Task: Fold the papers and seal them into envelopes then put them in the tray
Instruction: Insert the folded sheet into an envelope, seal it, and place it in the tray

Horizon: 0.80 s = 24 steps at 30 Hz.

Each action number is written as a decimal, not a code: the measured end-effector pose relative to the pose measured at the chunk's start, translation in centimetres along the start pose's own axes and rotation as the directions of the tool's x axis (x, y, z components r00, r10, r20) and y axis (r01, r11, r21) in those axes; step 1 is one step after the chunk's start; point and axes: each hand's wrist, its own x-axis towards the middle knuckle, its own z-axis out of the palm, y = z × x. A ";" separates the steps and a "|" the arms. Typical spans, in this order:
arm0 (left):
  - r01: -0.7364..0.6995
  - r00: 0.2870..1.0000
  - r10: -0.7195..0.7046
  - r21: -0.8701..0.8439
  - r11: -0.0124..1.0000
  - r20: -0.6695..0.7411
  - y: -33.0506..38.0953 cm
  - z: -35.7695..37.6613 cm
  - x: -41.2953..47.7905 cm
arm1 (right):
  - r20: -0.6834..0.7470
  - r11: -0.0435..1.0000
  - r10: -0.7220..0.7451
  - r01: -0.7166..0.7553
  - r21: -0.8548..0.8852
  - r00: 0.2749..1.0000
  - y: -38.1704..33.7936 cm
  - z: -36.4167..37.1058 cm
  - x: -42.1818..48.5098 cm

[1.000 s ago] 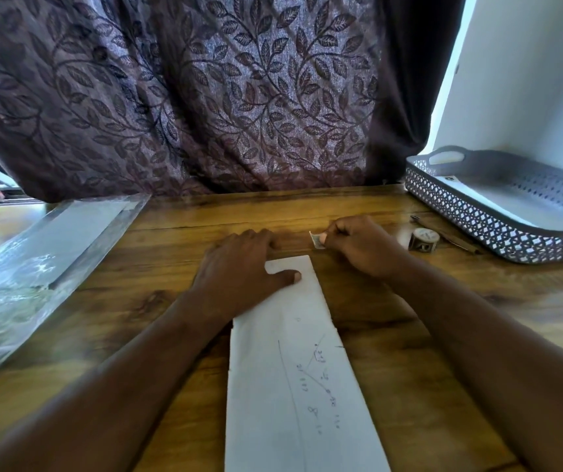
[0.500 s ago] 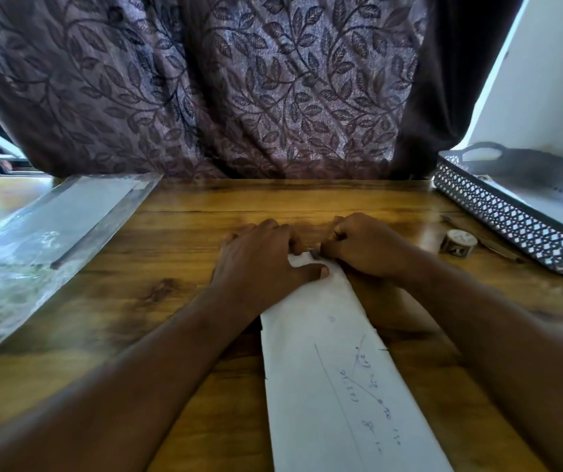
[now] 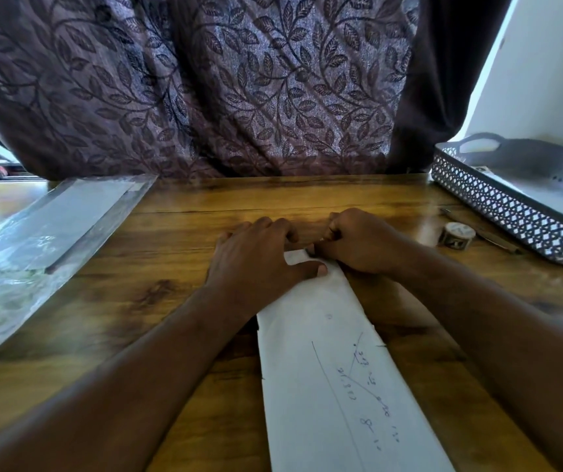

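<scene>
Under both hands, the envelope [image 3: 334, 369] looks thin and floppy; left hand [image 3: 256, 257] presses flat, right hand [image 3: 355, 243] pinches its far end.

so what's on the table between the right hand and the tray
In the head view, a small roll of tape stands between the right hand and the tray, with a thin dark tool beside it; otherwise bare wood.
</scene>
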 end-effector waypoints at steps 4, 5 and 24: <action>-0.007 1.000 0.007 0.017 1.000 -0.004 0.0 -0.1 -0.1 | -0.010 1.000 0.020 -0.020 -0.019 1.000 -0.3 0.2 0.0; -0.015 1.000 0.015 0.024 1.000 -0.004 0.0 -0.1 -0.1 | -0.016 0.999 0.026 -0.026 -0.025 1.000 -0.4 0.2 0.0; -0.128 0.991 0.121 0.134 0.983 0.058 0.7 -1.1 -0.2 | -0.036 0.943 0.321 -0.316 0.102 0.946 0.6 0.3 0.1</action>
